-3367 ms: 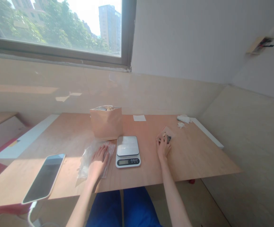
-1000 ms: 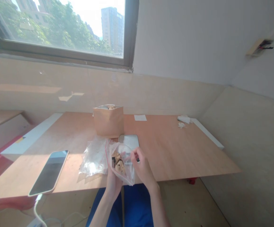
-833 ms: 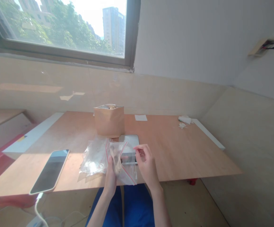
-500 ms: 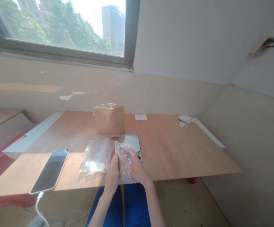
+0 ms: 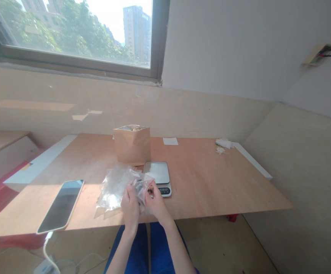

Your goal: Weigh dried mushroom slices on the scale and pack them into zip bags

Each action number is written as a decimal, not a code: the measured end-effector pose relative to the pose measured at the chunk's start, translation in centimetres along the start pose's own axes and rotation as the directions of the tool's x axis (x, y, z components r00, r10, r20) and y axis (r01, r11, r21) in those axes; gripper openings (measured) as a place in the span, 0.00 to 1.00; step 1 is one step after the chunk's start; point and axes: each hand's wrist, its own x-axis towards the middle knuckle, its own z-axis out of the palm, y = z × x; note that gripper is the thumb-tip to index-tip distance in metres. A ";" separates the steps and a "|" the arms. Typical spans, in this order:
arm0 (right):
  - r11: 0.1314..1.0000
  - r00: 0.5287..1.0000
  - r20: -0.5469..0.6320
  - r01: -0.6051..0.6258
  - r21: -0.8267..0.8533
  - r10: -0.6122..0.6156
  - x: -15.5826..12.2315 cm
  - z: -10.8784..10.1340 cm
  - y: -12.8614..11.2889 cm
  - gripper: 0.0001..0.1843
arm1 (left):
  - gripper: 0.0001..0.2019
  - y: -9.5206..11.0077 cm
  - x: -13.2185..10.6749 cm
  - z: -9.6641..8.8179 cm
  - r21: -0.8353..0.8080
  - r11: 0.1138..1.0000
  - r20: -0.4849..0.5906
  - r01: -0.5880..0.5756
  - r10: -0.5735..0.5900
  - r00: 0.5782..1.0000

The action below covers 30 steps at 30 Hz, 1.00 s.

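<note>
Left hand (image 5: 129,207): gripping the bag (image 5: 140,187) by its left side.
Right hand (image 5: 155,201): close by, pinching its red-lined mouth.
Bag: near the table's (image 5: 211,186) front edge, between spare bags (image 5: 112,190) and scale (image 5: 157,172).
Risk: spillage, if the pinch slips while the mouth gapes.

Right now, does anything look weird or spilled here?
Yes: the wall box high on the right looks uncovered, with dark bits like wires poking out. I see no spill near the clear bag in the left hand and right hand.
</note>
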 end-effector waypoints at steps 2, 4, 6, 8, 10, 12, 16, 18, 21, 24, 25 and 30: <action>1.000 1.000 0.021 -0.013 0.013 0.012 0.0 0.6 0.0 0.15 | 0.26 0.1 -0.1 0.1 -0.007 1.000 -0.015 0.015 -0.015 1.000; 1.000 0.999 0.033 -0.012 0.025 0.011 0.1 0.9 -0.2 0.16 | 0.26 0.3 -0.2 0.2 -0.003 1.000 -0.027 0.018 -0.018 0.999; 0.999 1.000 0.024 0.018 0.027 -0.018 0.3 1.1 -0.4 0.14 | 0.26 0.5 -0.3 0.3 -0.003 1.000 -0.019 -0.002 0.002 1.000; 0.997 0.997 -0.006 0.072 -0.001 -0.072 0.5 1.2 -0.6 0.12 | 0.26 0.7 -0.3 0.3 -0.004 1.000 0.007 -0.021 0.021 1.000; 0.990 0.991 -0.045 0.127 -0.059 -0.129 0.8 1.2 -0.8 0.11 | 0.26 0.6 -0.2 0.4 0.011 1.000 0.042 -0.028 0.028 0.999; 0.982 0.982 -0.083 0.158 -0.108 -0.167 1.1 1.4 -0.8 0.10 | 0.26 0.5 0.0 0.5 0.041 0.999 0.055 -0.019 0.017 0.998; 0.984 0.978 -0.127 0.155 -0.089 -0.165 1.7 1.9 -0.1 0.11 | 0.27 0.2 0.5 0.4 0.097 0.995 0.077 -0.002 -0.005 0.997; 0.986 0.971 -0.181 0.146 -0.080 -0.159 2.1 2.2 0.4 0.10 | 0.27 0.3 0.8 0.2 0.107 0.994 0.092 -0.030 0.020 0.996; 0.990 0.952 -0.272 0.126 -0.060 -0.138 2.7 2.4 1.1 0.09 | 0.26 0.8 1.1 -0.3 0.141 0.990 0.068 -0.019 0.010 0.998; 0.989 0.907 -0.401 0.145 0.013 -0.127 3.0 2.3 1.6 0.10 | 0.25 1.3 1.5 -0.7 0.174 0.985 0.048 0.022 -0.031 0.998; 0.985 0.885 -0.445 0.170 0.030 -0.139 3.0 2.3 1.6 0.11 | 0.25 1.4 1.6 -0.8 0.175 0.984 0.051 0.022 -0.031 0.998; 0.969 0.840 -0.498 0.248 0.000 -0.215 3.1 2.5 1.4 0.12 | 0.25 1.7 2.3 -0.9 0.166 0.986 0.050 -0.006 -0.003 0.999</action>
